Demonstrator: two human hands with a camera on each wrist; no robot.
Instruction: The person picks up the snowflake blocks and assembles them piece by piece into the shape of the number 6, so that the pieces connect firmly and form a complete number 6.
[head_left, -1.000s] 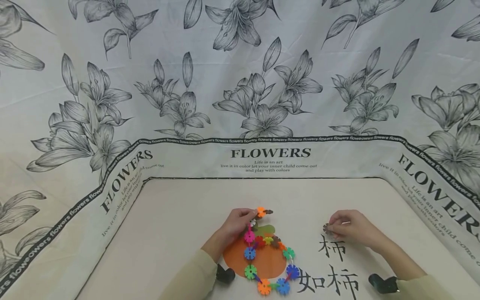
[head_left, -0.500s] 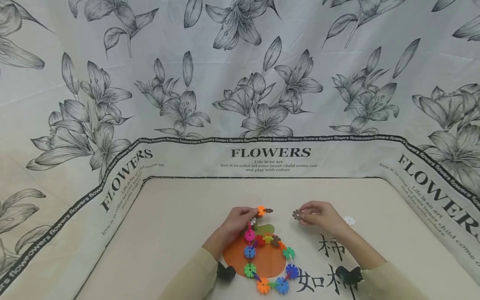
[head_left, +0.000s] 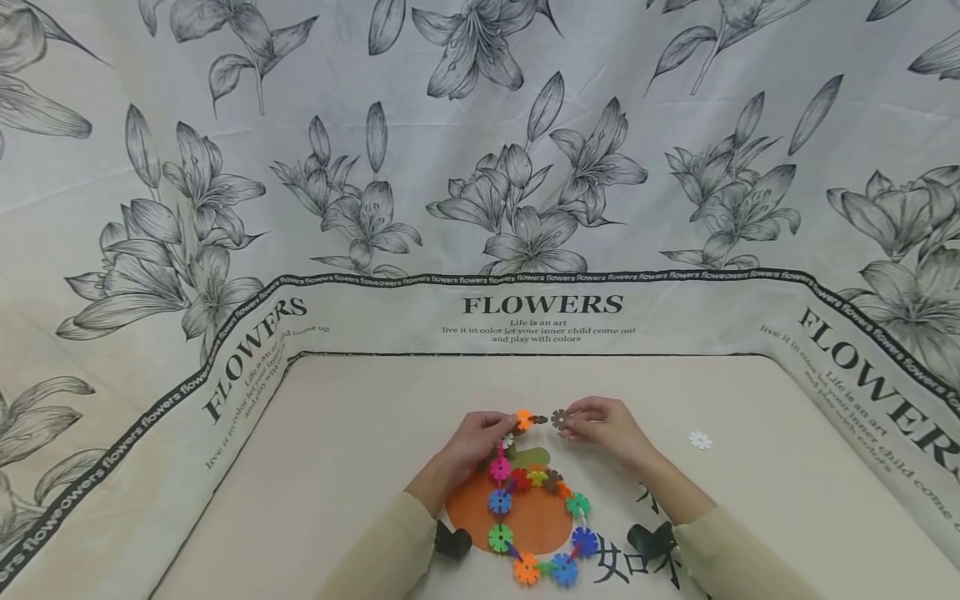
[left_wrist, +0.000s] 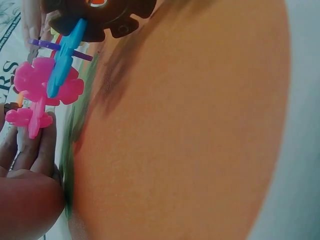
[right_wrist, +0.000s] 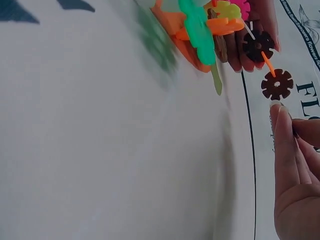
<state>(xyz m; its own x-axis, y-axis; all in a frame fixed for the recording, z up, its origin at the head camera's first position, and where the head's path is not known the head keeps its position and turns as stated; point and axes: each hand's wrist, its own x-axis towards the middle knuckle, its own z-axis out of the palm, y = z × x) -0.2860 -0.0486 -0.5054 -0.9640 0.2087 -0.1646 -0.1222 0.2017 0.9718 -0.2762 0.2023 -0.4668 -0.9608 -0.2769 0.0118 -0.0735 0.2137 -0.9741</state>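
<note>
In the head view my left hand pinches the upper end of a chain of colourful notched plastic snowflake discs, close to an orange disc. A brown end disc sticks out to the right of it. My right hand pinches a loose brown snowflake disc by its edge, a small gap away from that end. The chain loops down to a green disc and a blue disc. The left wrist view shows a pink disc in front of the left fingers. My right fingertips appear beside a brown disc.
A white snowflake disc lies on the pale tabletop at the right. Beneath the chain is a printed orange persimmon, with black characters to its right. A flower-printed cloth stands behind the table.
My right hand has moved left with the brown disc, from above the printed characters to beside the chain's end. The white disc has come into view. My left hand has barely moved.
</note>
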